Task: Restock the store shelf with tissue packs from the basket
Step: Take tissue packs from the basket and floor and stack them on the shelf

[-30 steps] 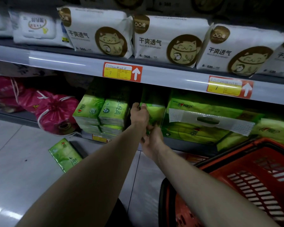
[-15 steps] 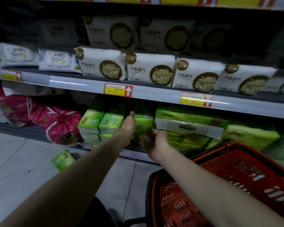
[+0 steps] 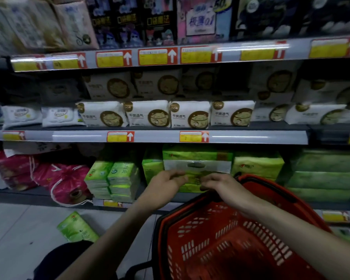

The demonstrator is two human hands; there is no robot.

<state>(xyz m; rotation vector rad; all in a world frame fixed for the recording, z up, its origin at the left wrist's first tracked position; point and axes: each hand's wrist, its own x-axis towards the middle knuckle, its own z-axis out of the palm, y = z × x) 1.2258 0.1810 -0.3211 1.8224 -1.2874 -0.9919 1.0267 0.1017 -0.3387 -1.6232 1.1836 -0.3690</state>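
Note:
My left hand (image 3: 168, 180) and my right hand (image 3: 218, 184) hover close together in front of the bottom shelf, fingertips nearly meeting, fingers curled. Motion blur hides whether they hold anything. Right behind them lies a large green tissue pack (image 3: 197, 156) with a white carry handle. To its left stand a single green pack (image 3: 152, 168) and stacked small green tissue packs (image 3: 113, 178). The red plastic basket (image 3: 210, 249) sits below my right forearm, and no packs show inside it. One green tissue pack (image 3: 77, 229) lies on the floor at the lower left.
Pink drawstring bags (image 3: 65, 180) fill the bottom shelf's left end. White packs with a cat logo (image 3: 148, 114) line the middle shelf. More green packs (image 3: 321, 174) are stacked at the right. A grey tiled floor (image 3: 18, 239) lies in front.
Both hands have drawn back out of the shelf gap and shifted right, in front of the large pack. The view has pulled back and tilted up, showing higher shelves.

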